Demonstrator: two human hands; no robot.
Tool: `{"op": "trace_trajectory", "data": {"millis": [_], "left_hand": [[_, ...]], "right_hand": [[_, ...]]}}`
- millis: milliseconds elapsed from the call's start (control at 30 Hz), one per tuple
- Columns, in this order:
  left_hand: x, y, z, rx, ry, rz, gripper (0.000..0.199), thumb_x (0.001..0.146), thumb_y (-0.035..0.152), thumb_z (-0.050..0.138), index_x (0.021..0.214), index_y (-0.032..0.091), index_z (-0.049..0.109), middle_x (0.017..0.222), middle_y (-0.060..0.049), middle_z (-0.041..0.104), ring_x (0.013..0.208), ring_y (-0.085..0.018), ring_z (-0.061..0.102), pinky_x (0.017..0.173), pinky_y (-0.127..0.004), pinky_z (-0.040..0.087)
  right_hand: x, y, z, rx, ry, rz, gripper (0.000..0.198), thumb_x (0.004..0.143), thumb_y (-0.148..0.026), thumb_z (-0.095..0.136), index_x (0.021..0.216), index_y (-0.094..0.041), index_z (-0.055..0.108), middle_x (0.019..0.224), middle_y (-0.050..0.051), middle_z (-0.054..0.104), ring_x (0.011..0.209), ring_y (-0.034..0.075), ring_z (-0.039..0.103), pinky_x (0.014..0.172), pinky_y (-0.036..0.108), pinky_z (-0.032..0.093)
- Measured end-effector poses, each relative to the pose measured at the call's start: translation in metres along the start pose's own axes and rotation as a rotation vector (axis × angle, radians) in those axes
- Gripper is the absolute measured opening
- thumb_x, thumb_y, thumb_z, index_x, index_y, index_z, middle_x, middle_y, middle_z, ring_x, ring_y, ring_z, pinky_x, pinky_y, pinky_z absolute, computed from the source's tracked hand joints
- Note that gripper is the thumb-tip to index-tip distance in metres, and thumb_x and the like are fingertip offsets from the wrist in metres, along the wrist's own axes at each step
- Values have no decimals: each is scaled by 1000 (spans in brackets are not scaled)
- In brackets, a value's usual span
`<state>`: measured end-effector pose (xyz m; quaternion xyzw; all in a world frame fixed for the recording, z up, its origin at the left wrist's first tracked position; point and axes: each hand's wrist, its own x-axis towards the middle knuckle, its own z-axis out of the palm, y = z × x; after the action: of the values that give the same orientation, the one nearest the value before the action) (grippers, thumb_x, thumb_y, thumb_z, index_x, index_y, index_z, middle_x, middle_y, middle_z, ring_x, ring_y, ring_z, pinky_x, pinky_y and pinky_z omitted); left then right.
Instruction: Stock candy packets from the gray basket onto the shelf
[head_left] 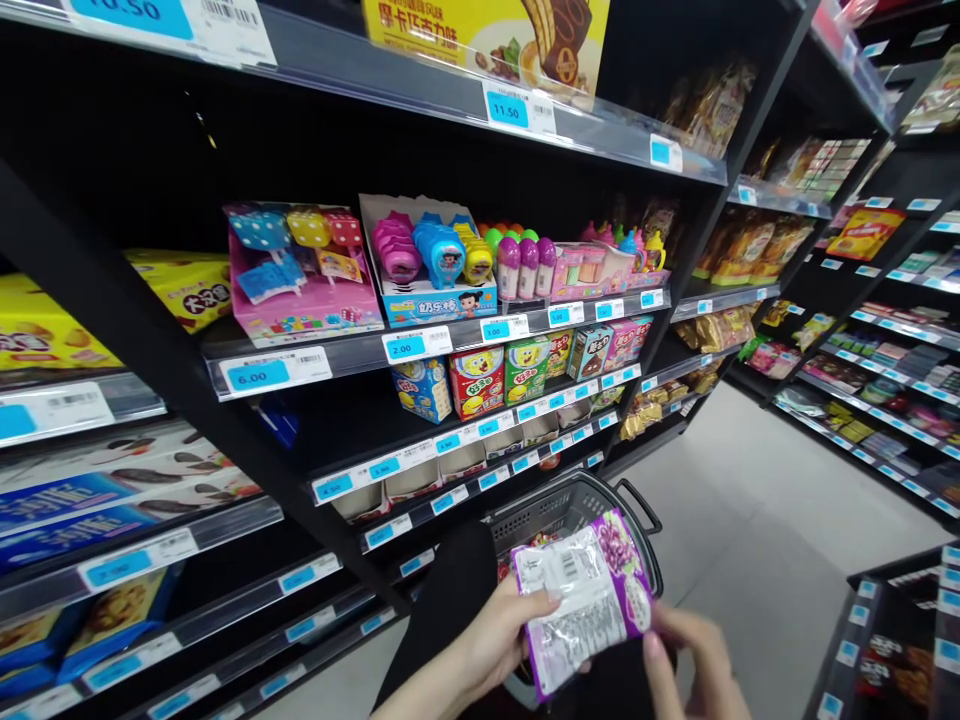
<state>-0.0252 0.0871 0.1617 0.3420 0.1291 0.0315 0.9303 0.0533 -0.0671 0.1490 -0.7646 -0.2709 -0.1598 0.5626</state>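
Note:
In the head view my left hand (495,640) grips a purple-and-silver snack packet (581,595) by its left side, thumb on top and fingers beneath. Printed text and a barcode face up, and grapes are pictured along its far right part. My right hand (697,660), a little blurred, is beside the packet's right edge, with thumb and forefinger apart. Whether its fingertips touch the packet I cannot tell. Below the packet stands a grey shopping basket (517,520) with a dark handle, holding colourful items that are partly hidden.
Black store shelves fill the left and middle, with a pink candy box (307,310), a lollipop display (439,305) and cartoon snack boxes (480,385). Pale floor (727,480) extends to the right. A low display rack (885,640) stands at the lower right.

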Motion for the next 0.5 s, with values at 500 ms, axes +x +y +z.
{"op": "trace_trajectory", "data": {"millis": [500], "left_hand": [[1,9,-18,447,120,354,46,55,23,75,100,16,63,91,-8,64,79,-19,58,70,-28,46]], "right_hand": [[12,2,-14,188,-78,286,29,58,-38,71,79,-19,72,69,5,72,55,16,64,50,19,51]]}}
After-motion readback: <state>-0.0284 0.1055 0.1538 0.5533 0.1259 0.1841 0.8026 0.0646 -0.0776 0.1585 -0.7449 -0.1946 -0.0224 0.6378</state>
